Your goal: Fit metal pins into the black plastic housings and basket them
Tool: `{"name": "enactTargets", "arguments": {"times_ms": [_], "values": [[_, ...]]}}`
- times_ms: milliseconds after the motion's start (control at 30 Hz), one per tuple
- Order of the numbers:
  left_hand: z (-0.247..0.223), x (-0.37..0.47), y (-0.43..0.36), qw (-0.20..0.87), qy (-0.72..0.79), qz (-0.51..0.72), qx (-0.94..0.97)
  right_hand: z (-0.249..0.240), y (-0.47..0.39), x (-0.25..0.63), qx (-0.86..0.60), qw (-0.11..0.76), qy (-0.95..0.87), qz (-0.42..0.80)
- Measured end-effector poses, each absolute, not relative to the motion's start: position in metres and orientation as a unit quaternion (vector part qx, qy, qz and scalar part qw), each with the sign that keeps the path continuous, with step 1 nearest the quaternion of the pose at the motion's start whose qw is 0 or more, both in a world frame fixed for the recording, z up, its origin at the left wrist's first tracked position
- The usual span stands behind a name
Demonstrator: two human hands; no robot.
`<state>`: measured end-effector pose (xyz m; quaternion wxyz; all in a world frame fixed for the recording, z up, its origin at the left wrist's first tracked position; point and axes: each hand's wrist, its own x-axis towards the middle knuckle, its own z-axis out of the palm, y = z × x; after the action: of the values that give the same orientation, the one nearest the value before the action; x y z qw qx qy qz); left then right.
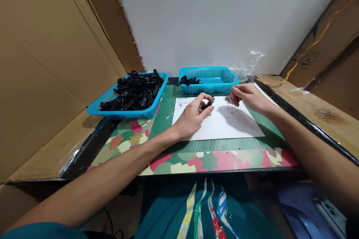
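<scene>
View: head cam, looking fwd and down at a worktop w/ cardboard walls (pixel 56 44) at the sides.
L hand (pixel 193 114): over the white sheet (pixel 224 129), thumb and fingers gripping a small black part (pixel 208 105) by its edges.
R hand (pixel 249 95): raised at the sheet's far R, near the R basket; thumb and fingertips drawn together in a pinch. Can't tell if a tiny piece is between them.
Black part: in L fingertips, above approx. the middle of the sheet; partly hidden by the fingers, so its detail is unclear.
Metal bits: tiny, loose; one scatter (pixel 183 103) at the sheet's far L, a denser pile (pixel 227 99) just beside the R fingertips, a few strays btwn the hands.
L basket (pixel 126 114): blue, heaped w/ black parts (pixel 134 91).
R basket (pixel 215 89): blue, a small clump of black pieces (pixel 189 80) at its L end; clear plastic bag (pixel 248 67) just beside it.
Handling, my judgement: a light, steady L pinch, w/ the working face of the part turned up and clear of the fingers, should help; R fingertips best take one bit at a time, w/ wrists low so sleeves or palms don't sweep the loose bits.
</scene>
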<state>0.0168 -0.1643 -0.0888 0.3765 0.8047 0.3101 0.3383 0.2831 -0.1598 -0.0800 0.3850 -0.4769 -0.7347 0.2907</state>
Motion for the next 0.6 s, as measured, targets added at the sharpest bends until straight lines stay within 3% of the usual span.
{"name": "enactTargets", "arguments": {"times_ms": [233,600], "values": [[-0.082,0.004,-0.134,0.344,0.332,0.459,0.749,-0.089,-0.17,0.245,-0.482,0.243,-0.818,0.2],[-0.085,0.005,-0.136,0.362,0.348,0.443,0.742,-0.106,-0.17,0.226,-0.517,0.254,-0.794,0.196]]}}
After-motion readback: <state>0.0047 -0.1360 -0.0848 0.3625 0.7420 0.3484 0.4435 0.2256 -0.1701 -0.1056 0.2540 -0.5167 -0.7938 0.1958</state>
